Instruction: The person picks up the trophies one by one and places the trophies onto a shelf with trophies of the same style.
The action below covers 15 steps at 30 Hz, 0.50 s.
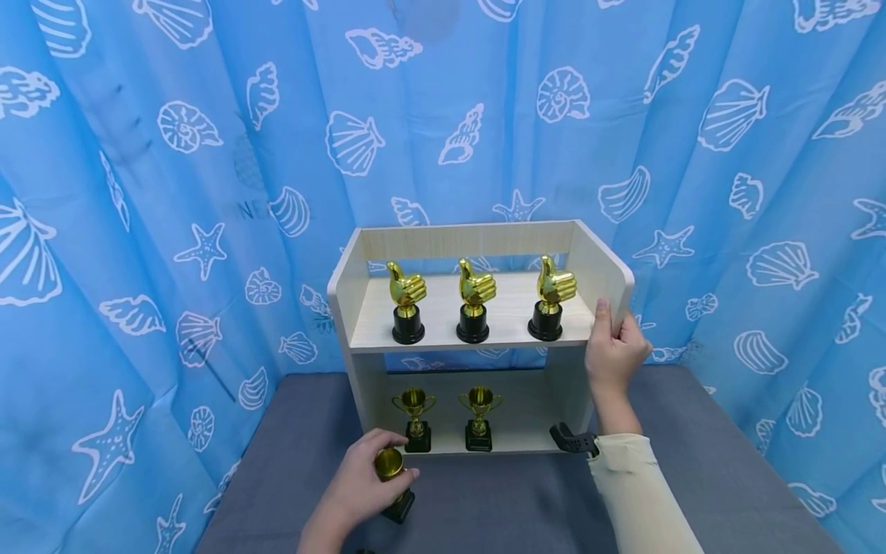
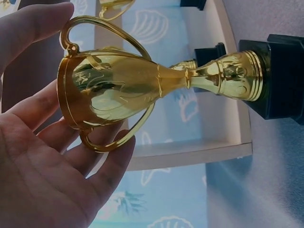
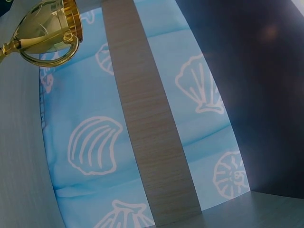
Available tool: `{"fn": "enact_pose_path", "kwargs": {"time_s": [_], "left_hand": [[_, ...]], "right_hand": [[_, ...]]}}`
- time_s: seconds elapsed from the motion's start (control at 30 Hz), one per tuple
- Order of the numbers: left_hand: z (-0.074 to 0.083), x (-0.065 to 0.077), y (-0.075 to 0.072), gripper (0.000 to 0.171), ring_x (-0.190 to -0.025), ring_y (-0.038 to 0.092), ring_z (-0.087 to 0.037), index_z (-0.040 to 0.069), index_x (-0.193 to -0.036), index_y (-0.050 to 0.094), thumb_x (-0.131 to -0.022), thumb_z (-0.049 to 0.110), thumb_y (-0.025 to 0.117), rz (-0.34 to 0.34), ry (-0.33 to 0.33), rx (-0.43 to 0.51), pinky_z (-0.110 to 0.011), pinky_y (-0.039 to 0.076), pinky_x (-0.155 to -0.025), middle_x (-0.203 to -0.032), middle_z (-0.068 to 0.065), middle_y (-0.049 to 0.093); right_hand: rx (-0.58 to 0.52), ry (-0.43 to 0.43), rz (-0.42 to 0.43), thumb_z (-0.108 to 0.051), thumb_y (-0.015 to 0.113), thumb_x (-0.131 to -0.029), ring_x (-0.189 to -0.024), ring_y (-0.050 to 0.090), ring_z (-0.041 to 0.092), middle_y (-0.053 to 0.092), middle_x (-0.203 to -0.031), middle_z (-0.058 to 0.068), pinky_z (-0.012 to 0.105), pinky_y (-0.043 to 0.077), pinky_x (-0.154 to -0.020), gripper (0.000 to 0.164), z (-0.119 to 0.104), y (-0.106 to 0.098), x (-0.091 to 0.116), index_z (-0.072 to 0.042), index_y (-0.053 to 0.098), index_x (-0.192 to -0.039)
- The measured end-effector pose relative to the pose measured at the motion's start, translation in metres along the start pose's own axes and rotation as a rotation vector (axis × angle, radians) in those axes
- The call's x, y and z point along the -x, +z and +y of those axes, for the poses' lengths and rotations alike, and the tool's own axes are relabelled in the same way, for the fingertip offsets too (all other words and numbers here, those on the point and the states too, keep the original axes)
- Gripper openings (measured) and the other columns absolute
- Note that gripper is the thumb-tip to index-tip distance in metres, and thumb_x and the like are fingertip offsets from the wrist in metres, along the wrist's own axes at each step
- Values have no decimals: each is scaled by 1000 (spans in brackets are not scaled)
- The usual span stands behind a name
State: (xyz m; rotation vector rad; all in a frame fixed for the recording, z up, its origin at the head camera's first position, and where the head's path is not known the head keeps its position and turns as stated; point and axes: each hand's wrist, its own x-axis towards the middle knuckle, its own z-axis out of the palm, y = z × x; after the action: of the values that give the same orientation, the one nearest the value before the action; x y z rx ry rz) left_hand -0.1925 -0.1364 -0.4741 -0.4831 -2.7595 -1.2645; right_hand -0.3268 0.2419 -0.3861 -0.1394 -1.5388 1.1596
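My left hand [image 1: 356, 481] holds a gold trophy cup [image 2: 111, 83] with a black base [image 1: 398, 508], in front of the shelf's lower left. In the left wrist view, thumb and fingers reach around the cup's rim and two looped handles. With my right hand [image 1: 616, 354] I grip the front edge of the right side panel of a pale wooden two-tier shelf [image 1: 471, 238], thumb on the inner face. That hand lies outside the right wrist view, which shows the shelf's inside and a gold cup [image 3: 47, 28].
Three gold thumbs-up trophies [image 1: 406, 296] with black bases stand in a row on the upper tier. On the lower tier are two gold cups [image 1: 480, 415], left and middle. A grey cloth [image 1: 498, 508] covers the table; a blue shell-print curtain [image 1: 443, 100] hangs behind.
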Motion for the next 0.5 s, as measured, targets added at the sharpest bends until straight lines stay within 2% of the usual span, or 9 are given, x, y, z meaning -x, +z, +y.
{"fn": "enact_pose_path", "kwargs": {"time_s": [0.23,0.5], "left_hand": [[-6,1,1,47,-108,61,-16,25,-120,63,-86,55,69,2,-3,-12,-34,53,-91,-117,6,62],[-9,2,-1,46,-102,61,-13,27,-119,63,-84,55,71,-17,-1,21,-34,53,-87,-116,4,62]], "right_hand": [[-5,-1,-2,-40,67,-92,-102,72,21,75,-107,10,10,52,-81,42,1,0,0,-1,75,-104],[-6,6,-6,-41,67,-92,-101,72,20,75,-107,10,8,50,-79,43,-2,-1,1,-1,75,-104]]}}
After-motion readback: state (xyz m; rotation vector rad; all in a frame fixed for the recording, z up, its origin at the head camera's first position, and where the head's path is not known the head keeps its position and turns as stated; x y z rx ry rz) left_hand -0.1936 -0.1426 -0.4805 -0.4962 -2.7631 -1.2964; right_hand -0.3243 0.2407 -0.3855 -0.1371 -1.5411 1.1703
